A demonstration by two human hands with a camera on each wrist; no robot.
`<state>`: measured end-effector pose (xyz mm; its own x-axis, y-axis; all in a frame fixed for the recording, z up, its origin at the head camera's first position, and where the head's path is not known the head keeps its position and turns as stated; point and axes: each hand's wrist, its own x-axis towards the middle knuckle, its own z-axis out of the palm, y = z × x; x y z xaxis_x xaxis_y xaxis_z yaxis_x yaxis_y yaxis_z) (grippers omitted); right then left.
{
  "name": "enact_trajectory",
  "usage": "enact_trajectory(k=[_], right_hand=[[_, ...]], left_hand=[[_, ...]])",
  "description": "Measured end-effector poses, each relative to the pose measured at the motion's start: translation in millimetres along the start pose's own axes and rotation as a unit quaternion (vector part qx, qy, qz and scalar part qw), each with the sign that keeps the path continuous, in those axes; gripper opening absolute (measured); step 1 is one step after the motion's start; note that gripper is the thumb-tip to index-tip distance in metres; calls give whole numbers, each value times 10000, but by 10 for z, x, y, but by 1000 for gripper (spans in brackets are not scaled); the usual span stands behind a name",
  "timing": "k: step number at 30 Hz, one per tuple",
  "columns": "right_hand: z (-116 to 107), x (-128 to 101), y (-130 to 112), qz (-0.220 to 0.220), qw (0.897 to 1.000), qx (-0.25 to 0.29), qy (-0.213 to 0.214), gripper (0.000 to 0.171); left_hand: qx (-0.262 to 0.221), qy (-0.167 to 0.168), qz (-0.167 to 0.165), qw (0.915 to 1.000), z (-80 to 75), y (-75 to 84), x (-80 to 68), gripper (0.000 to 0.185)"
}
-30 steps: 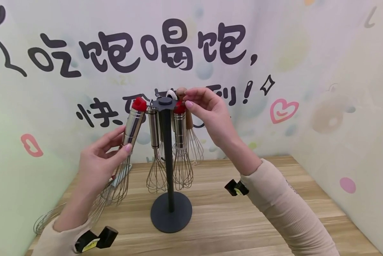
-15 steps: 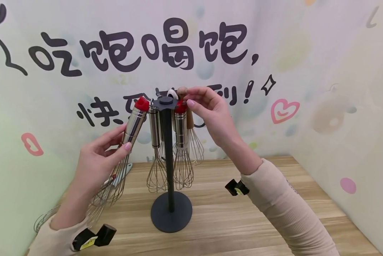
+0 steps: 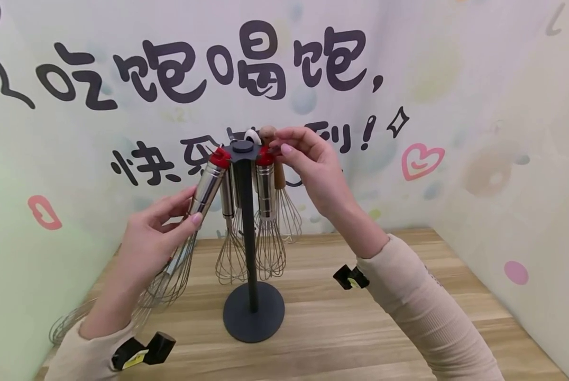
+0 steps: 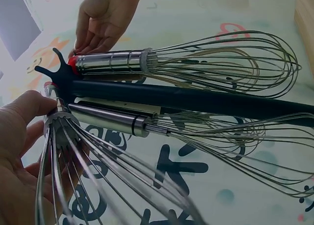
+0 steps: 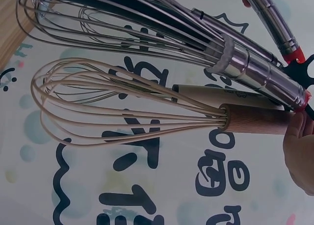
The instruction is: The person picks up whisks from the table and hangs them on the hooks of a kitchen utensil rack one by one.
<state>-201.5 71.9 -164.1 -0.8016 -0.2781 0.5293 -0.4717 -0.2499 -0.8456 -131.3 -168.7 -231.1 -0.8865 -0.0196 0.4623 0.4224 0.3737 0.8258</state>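
Steel-handled whisk with a red cap at its top end is held in the person's left hand, thumb and fingers pinching the lower part of the handle just above the wires. Its long axis runs on a slant: the red cap points up and to the right, resting against the rim of the dark head of the rack, while the wire loops trail down and to the left, above the worktop and clear of it. The left wrist view shows the same whisk close to the lens, its wires fanning out from the collar beside the left thumb. The right hand is raised at the far side of the rack head, its fingers curled together at the top of the hanging red-capped whisk; whether they pinch the cap or a hook of the rack cannot be told. That whisk hangs upright, wires down. Just beside it hangs a wooden-handled whisk, also upright, seen in the right wrist view with pale loops. A third steel whisk hangs on the near side of the dark pole. The rack stands on its round base at the middle of the worktop. Further wire loops lie at the left edge, behind the left forearm.
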Motion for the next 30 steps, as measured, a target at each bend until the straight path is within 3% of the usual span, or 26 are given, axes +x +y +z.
enact_trajectory(k=[13, 20, 30], right_hand=[[23, 7, -17, 69, 9999, 51, -57, 26], [27, 23, -21, 199, 9996, -189, -3, 23], [37, 24, -22, 291, 9988, -395, 9, 26]], left_hand=[[-741, -100, -694, 9948, 101, -144, 52, 46], [-1010, -131, -716, 9922, 154, -174, 63, 42], [-965, -167, -754, 9923, 174, -219, 81, 45]])
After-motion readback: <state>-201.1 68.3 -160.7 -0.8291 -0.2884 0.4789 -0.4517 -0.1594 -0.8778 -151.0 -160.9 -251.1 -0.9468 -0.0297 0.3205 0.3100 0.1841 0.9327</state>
